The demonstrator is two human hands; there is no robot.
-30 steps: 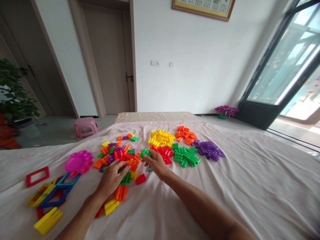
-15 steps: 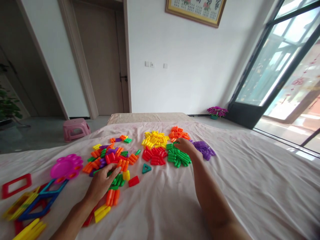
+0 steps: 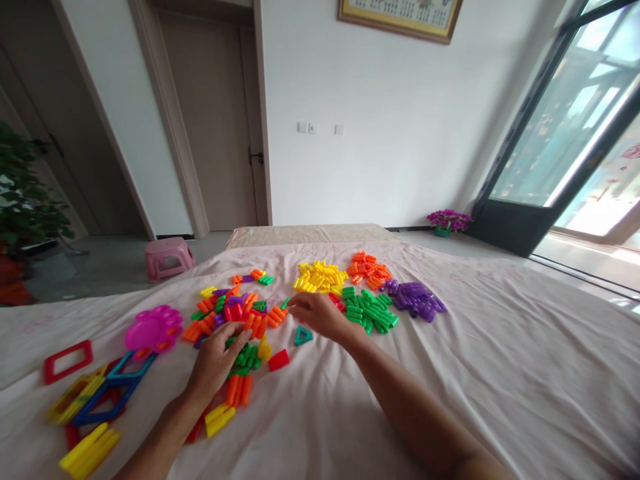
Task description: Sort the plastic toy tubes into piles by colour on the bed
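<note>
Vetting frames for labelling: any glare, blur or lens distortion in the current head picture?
Head view: daylight glare washes out much beyond the glass door; head view: wide-angle stretch, the door frame leaning outward at the top; head view: potted plant dark and soft, yellow pieces at lower left soft too; head view: right hand readable, fingertip detail soft.

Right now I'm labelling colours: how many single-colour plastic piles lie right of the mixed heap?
5: yellow pile back left, orange pile behind green pile, purple pile rightmost, red pile partly hidden by right hand.
</note>
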